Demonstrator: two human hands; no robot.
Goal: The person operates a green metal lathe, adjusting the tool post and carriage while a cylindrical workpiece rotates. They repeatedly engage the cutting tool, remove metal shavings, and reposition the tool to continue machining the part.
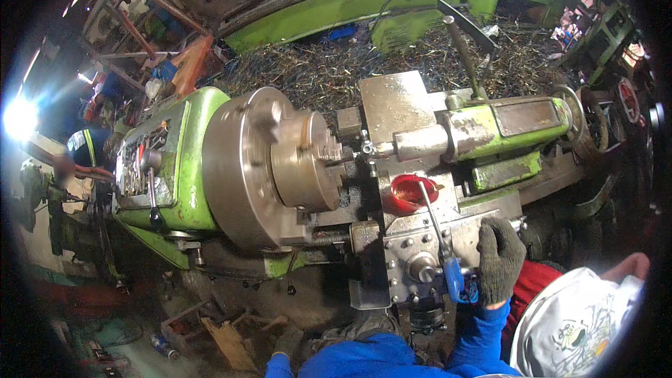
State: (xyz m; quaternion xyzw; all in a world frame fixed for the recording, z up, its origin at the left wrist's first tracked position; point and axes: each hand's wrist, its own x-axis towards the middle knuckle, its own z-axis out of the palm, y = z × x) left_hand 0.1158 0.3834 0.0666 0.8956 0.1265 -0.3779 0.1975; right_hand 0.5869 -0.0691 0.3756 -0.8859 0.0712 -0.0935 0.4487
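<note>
My right hand, in a dark grey glove, is at the lathe's carriage. Its bent fingers are apart, with nothing visible in them. Just left of it, a thin metal rod with a blue handle slants across the carriage, its far tip over a red bowl. Low in the picture, my gloved left hand hangs away from the machine; its fingers are too dark to make out. The lathe's chuck faces the green tailstock, and its outer edge looks blurred.
Tangled metal shavings cover the area behind the lathe. Levers stick out from the green headstock. White printed cloth and red cloth are close on my right. Another person stands far left. A wooden board lies low left.
</note>
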